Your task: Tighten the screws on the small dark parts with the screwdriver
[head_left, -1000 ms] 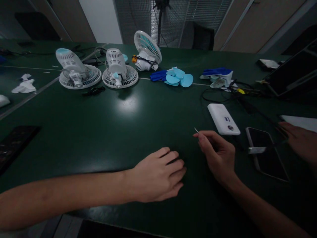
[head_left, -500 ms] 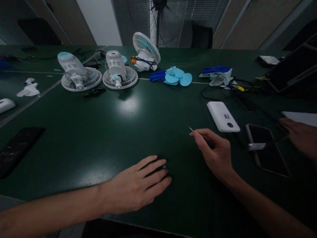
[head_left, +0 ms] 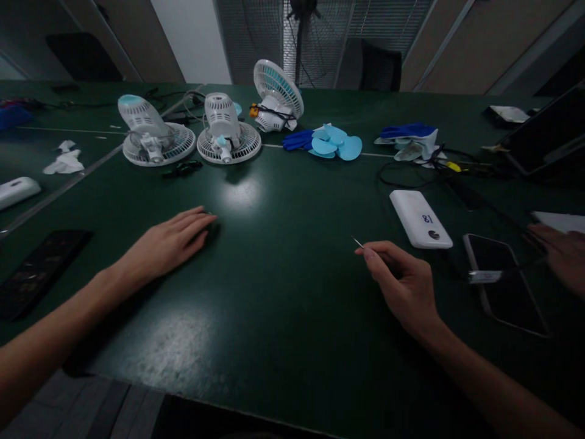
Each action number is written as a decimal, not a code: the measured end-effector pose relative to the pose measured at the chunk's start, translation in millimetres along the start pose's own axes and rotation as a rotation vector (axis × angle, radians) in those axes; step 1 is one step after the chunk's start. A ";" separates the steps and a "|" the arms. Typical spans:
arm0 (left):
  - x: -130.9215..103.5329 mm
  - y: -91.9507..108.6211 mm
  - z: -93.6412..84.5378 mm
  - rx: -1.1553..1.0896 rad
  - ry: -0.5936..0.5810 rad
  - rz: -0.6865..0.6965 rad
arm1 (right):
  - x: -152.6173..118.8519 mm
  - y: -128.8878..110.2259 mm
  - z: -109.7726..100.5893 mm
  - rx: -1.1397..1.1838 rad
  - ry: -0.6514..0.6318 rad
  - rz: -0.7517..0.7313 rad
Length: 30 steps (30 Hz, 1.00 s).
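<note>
R hand [head_left: 404, 283] is over the near R part of the green table [head_left: 283, 274], closed in a pinch on a thin metal tool [head_left: 357, 241]. Thumb and index nip it btwn their tips; approx. its front end shows, sticking out past the fingertips, angled up and to the L from where I stand behind the shoulder. The rest is hidden in the hand, so can't tell how far back it runs. Other fingers curl in under the palm.

L hand [head_left: 167, 242] is well apart from the tool, out on the L side w/ palm down, fingers close together, tips at or just above the tabletop. A tiny bit of something may show by the tips, too small to ID; can't tell if that hand grips anything.

Near the R hand, just beyond it: white power bank [head_left: 419, 216] marked w/ dark digits. Further R, a phone [head_left: 509, 286] w/ a label strip across it, and another person's hand [head_left: 564, 253] at the edge. L of the L hand, a black tray [head_left: 43, 268] w/ small bits, too dim to tell.

Far side, L to R: two fans face down, one tilted fan [head_left: 276, 91], then a light-blue fan blade [head_left: 336, 143] beside a blue glove [head_left: 297, 140].
</note>
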<state>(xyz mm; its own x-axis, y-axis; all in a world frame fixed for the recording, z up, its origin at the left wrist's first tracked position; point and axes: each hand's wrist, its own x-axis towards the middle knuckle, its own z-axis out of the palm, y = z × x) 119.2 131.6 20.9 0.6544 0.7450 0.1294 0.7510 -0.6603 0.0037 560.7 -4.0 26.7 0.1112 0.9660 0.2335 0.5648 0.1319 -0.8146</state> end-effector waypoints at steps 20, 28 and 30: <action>-9.5 -147.9 4.4 0.142 0.199 -0.451 | -0.1 1.2 -0.2 -0.005 -0.033 0.032; -11.6 -161.5 7.9 0.071 0.154 -0.508 | 1.0 2.0 -0.1 -0.024 -0.041 0.040; -11.2 -156.2 5.5 0.093 0.143 -0.495 | 1.1 1.8 -0.1 -0.022 -0.045 0.040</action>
<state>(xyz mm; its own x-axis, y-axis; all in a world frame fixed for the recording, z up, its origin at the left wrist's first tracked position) -5.0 226.9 13.4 0.2052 0.9410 0.2690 0.9763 -0.2162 0.0114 561.9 -2.7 25.6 0.0975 0.9795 0.1763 0.5781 0.0884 -0.8112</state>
